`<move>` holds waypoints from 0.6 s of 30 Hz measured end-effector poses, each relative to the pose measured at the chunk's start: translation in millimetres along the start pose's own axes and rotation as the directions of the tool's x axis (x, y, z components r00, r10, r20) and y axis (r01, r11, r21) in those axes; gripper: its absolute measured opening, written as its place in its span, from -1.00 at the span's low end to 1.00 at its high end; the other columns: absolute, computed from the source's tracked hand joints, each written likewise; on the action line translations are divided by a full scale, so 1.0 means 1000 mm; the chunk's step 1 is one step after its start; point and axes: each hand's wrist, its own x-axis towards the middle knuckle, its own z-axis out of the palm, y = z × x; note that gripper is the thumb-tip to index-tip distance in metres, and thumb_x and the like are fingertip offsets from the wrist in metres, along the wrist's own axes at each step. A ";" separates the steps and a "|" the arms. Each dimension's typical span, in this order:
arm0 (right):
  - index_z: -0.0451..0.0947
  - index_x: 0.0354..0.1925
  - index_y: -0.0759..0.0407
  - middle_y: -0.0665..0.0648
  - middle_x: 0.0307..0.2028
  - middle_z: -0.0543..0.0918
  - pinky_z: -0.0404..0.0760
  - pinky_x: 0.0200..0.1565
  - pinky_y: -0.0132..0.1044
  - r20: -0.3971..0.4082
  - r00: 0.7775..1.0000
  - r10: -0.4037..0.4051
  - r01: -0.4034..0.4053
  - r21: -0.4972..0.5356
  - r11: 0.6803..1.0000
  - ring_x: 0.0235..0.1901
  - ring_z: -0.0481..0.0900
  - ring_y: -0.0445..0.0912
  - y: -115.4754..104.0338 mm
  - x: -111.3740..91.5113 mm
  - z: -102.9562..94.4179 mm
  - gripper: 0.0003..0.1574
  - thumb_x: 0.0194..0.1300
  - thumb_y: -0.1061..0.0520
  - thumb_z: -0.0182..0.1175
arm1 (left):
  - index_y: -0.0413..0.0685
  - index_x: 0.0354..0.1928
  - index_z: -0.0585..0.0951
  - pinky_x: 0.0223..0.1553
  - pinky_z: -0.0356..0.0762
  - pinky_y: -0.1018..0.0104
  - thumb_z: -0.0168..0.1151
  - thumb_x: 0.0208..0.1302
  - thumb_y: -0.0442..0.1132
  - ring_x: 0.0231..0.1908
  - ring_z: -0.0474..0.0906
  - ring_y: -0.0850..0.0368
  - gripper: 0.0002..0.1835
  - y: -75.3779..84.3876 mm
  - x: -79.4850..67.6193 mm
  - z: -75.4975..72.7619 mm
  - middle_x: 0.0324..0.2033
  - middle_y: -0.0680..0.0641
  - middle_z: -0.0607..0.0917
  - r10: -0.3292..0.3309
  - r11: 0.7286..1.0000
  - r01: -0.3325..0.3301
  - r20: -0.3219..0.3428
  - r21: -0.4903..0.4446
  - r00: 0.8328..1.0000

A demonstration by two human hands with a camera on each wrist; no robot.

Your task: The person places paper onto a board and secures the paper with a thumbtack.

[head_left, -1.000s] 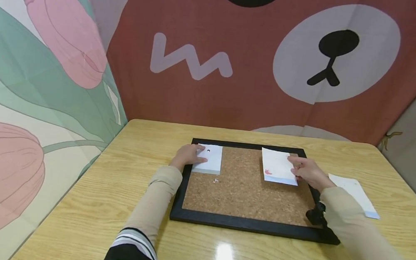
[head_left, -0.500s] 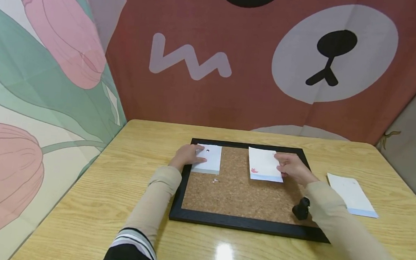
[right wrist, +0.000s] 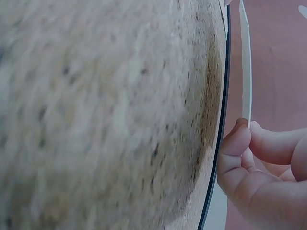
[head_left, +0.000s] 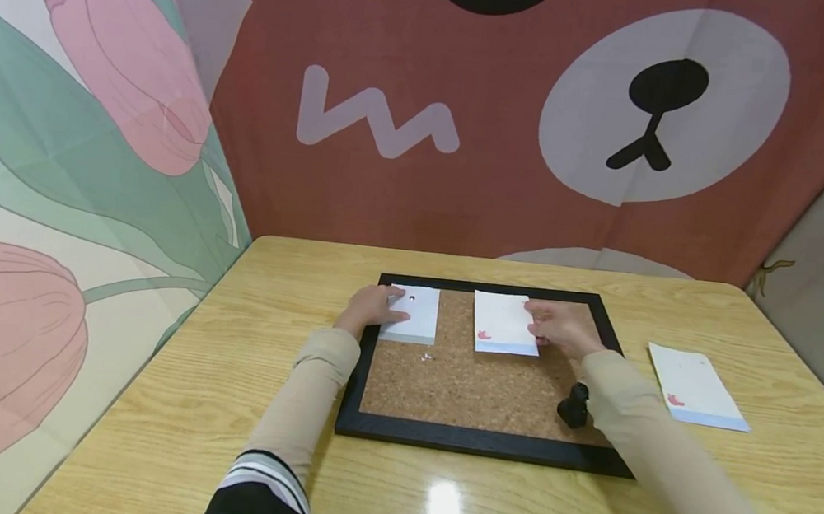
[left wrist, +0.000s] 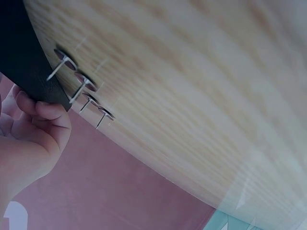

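My left hand (head_left: 371,309) is at the upper left corner of a black-framed corkboard (head_left: 489,388). Its thumb and index finger rest on a white note sheet (head_left: 420,324) with a small dark dot near its top. In the left wrist view, curled fingers grip the frame's corner (left wrist: 45,91). Between thumb and fingers, my right hand (head_left: 565,328) pinches the right edge of another note sheet (head_left: 504,324), white with a pink print and a blue lower band. This sheet is just above the upper cork; the right wrist view sees it edge-on.
A similar note sheet (head_left: 697,388) lies on the wooden table (head_left: 232,422) right of the board. Tiny shiny pieces (head_left: 427,357) sit on the cork. Several thumbtacks (left wrist: 85,80) lie points up beside the frame. A printed cloth (head_left: 388,197) hangs behind the table.
My right hand has moved left over the board with the note sheet, closer to the left one, and lowered it slightly. My left hand has kept its place.
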 end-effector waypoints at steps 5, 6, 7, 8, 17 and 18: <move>0.06 0.25 0.49 0.39 -0.03 0.29 0.40 -0.43 -0.36 0.046 0.999 0.006 -0.008 0.037 0.999 -0.53 0.33 -0.15 -0.003 0.007 0.006 -0.41 0.27 0.43 -0.09 | 0.03 0.18 0.43 0.10 0.24 0.10 0.23 0.07 0.09 0.14 0.30 -0.03 -0.39 0.001 -0.001 -0.001 0.14 -0.09 0.43 -0.002 1.000 0.002 -0.003 0.008 1.000; 0.07 0.24 0.50 0.39 -0.02 0.29 0.41 -0.45 -0.37 0.043 0.999 0.006 -0.008 0.042 0.999 -0.54 0.34 -0.17 -0.004 0.008 0.008 -0.42 0.27 0.43 -0.08 | 0.03 0.18 0.43 0.10 0.24 0.10 0.23 0.08 0.08 0.14 0.30 -0.03 -0.39 0.002 -0.001 -0.001 0.14 -0.09 0.43 -0.002 1.000 0.002 -0.002 0.008 1.000; 0.07 0.24 0.50 0.40 -0.02 0.29 0.42 -0.46 -0.38 0.041 0.999 0.008 -0.010 0.048 0.999 -0.55 0.34 -0.17 -0.005 0.009 0.009 -0.42 0.26 0.43 -0.08 | 0.03 0.18 0.43 0.11 0.24 0.10 0.23 0.08 0.08 0.14 0.29 -0.03 -0.39 0.002 -0.002 -0.002 0.14 -0.08 0.42 -0.003 1.000 0.003 0.000 0.008 1.000; 0.08 0.23 0.50 0.43 0.04 0.28 0.43 -0.46 -0.38 0.039 0.999 0.012 -0.014 0.050 0.999 -0.54 0.35 -0.18 -0.005 0.009 0.010 -0.42 0.26 0.43 -0.07 | 0.04 0.18 0.42 0.11 0.23 0.10 0.22 0.08 0.09 0.14 0.29 -0.03 -0.39 0.002 -0.002 -0.002 0.14 -0.08 0.42 -0.005 1.000 0.005 0.002 0.006 1.000; 0.08 0.24 0.48 0.44 0.21 0.14 0.45 -0.43 -0.42 0.054 0.998 0.020 -0.022 0.044 0.999 -0.48 0.35 -0.18 -0.015 0.015 0.020 -0.41 0.26 0.42 -0.05 | 0.06 0.18 0.43 0.11 0.22 0.09 0.22 0.09 0.09 0.15 0.28 -0.04 -0.40 0.001 -0.002 -0.002 0.14 -0.09 0.42 -0.008 1.000 0.008 0.010 -0.002 1.000; 0.10 0.23 0.48 0.44 0.20 0.15 0.45 -0.44 -0.43 0.048 0.999 0.021 -0.023 0.043 0.999 -0.49 0.36 -0.18 -0.015 0.016 0.022 -0.41 0.25 0.42 -0.05 | 0.06 0.18 0.43 0.11 0.22 0.09 0.22 0.09 0.09 0.15 0.28 -0.04 -0.40 0.001 -0.001 -0.002 0.15 -0.09 0.42 -0.006 1.000 0.007 0.010 -0.003 1.000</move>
